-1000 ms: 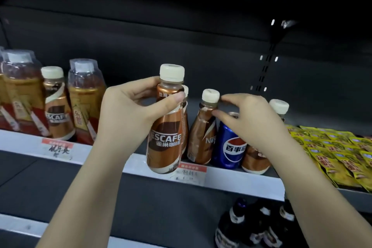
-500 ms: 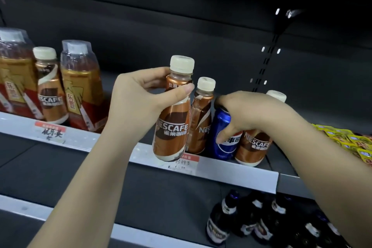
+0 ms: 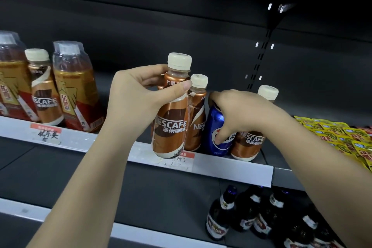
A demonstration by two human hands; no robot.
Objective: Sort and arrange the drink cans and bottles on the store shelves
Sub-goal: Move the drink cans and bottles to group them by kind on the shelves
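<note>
Head view: the left hand (image 3: pixel 132 104) grasps a Nescafe bottle (image 3: pixel 171 115) by its neck and shoulder, thumb across the front, holding it upright just in front of the shelf edge (image 3: pixel 231 165). Just right of it, the right hand (image 3: pixel 237 112) curls over the top of a blue Pepsi can (image 3: pixel 215 135), thumb pressed on its label; the can stands between two shelved Nescafe bottles.

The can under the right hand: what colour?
Blue can, seen in the head view.
</note>
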